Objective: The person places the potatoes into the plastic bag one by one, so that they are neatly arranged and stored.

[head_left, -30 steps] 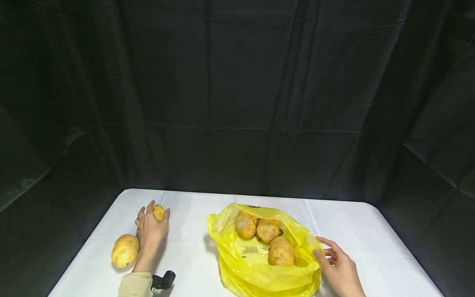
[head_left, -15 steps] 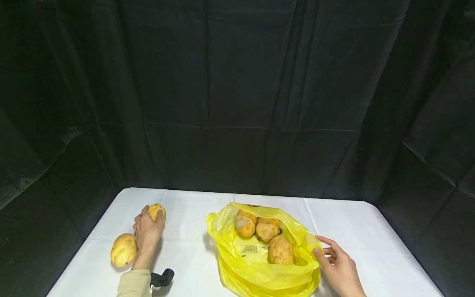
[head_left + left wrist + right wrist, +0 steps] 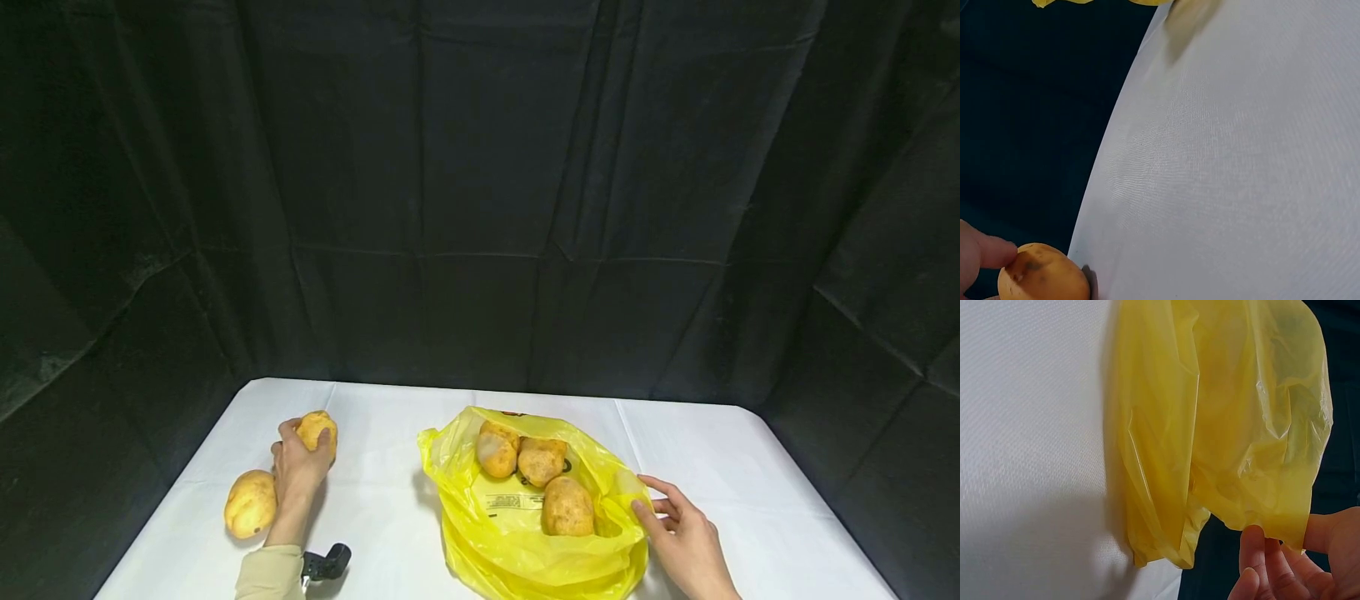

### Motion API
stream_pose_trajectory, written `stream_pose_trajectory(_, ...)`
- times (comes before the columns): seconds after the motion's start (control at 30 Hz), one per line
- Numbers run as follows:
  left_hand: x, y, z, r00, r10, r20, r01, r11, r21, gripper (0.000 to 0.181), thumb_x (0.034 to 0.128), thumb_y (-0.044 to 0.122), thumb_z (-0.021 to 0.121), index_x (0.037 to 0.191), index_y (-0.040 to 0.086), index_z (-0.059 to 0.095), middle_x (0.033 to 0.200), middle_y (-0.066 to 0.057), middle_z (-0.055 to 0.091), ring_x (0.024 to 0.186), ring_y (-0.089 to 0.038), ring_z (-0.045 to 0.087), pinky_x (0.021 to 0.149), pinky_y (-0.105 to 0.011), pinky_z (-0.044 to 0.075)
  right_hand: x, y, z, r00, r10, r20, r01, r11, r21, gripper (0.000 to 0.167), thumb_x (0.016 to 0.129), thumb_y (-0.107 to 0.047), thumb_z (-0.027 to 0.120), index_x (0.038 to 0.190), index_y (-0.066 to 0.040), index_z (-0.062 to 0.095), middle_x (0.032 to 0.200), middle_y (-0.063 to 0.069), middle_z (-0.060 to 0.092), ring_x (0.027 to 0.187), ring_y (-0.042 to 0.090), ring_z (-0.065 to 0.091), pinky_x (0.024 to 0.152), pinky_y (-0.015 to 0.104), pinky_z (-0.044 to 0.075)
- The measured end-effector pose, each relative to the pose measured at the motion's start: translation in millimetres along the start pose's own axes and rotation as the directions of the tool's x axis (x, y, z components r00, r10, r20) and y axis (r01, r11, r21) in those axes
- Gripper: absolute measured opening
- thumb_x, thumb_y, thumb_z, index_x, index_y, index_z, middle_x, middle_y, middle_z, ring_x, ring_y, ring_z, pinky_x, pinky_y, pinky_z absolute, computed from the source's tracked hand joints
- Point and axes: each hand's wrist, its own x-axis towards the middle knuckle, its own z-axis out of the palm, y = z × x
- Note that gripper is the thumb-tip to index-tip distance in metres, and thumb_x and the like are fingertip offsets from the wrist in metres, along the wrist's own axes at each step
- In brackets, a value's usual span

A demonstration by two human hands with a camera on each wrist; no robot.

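At the table's far left, my left hand (image 3: 298,467) grips a potato (image 3: 321,432), its thumb and fingers round the sides. In the left wrist view the thumb (image 3: 996,251) presses against that potato (image 3: 1044,275), which has a dark blemish. A yellow plastic bag (image 3: 517,562) lies with its mouth spread, several potatoes inside or fewer being hard to tell behind its folds; three show, one of them a potato (image 3: 567,507) at the front. My right hand (image 3: 686,537) pinches the bag's right rim; the right wrist view has the fingers (image 3: 1254,553) at the yellow film's edge.
Another potato (image 3: 251,504) lies left of my left forearm. The white-covered table (image 3: 382,500) ends at a black cloth backdrop (image 3: 480,317), with more black cloth at both sides. A black camera mount (image 3: 327,562) sticks out from my left wrist.
My left hand has closed round the far-left potato and drawn slightly nearer, turning it a little. My right hand and the bag have stayed in place.
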Motion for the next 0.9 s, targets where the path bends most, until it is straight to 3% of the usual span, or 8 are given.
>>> stream_pose_trajectory(0.2,-1.9,2.4,-2.7,1.000,-0.006,-0.013,0.007,1.000,0.013,0.071,0.0902,0.026,0.062,0.140,-0.014,0.031,0.122,-0.043,0.036,0.111,-0.060,0.043,0.092,-0.065,0.036,0.3,-1.0,0.6,1.000,0.008,-0.005,-0.008,1.000,0.001,0.044,0.096,-0.024,0.065,0.134,-0.005,0.053,0.095,0.010,0.069,0.073,0.017,0.062,0.067,0.032,0.050)
stream_pose_trajectory(0.47,-7.1,7.1,-4.1,0.999,-0.004,0.033,0.003,0.999,0.038,0.081,0.0851,0.028,0.067,0.143,-0.014,0.029,0.124,-0.044,0.033,0.111,-0.059,0.043,0.093,-0.065,0.036,-0.3,-1.9,0.8,1.000,0.029,0.003,-0.029,1.000,0.012,0.044,0.096,-0.023,0.064,0.134,-0.005,0.052,0.095,0.010,0.069,0.073,0.017,0.062,0.068,0.033,0.051)
stream_pose_trajectory(0.7,-21.0,22.8,-7.8,0.994,0.057,0.095,-0.057,0.998,-0.008,0.079,0.0838,0.033,0.071,0.141,-0.008,0.034,0.123,-0.037,0.040,0.110,-0.051,0.046,0.089,-0.060,0.039,-1.0,-1.4,0.6,1.000,0.024,0.000,-0.024,1.000,0.016,0.043,0.097,-0.023,0.064,0.134,-0.005,0.052,0.095,0.010,0.069,0.076,0.018,0.064,0.070,0.035,0.053)
stream_pose_trajectory(0.9,-32.7,37.9,-6.6,0.980,0.121,0.161,-0.110,0.991,-0.075,0.079,0.0831,0.037,0.076,0.139,-0.003,0.037,0.126,-0.033,0.051,0.113,-0.046,0.050,0.087,-0.054,0.043,-1.2,-1.3,0.1,1.000,0.028,0.001,-0.028,1.000,0.015,0.044,0.097,-0.024,0.064,0.135,-0.006,0.052,0.096,0.011,0.068,0.076,0.018,0.064,0.070,0.035,0.053)
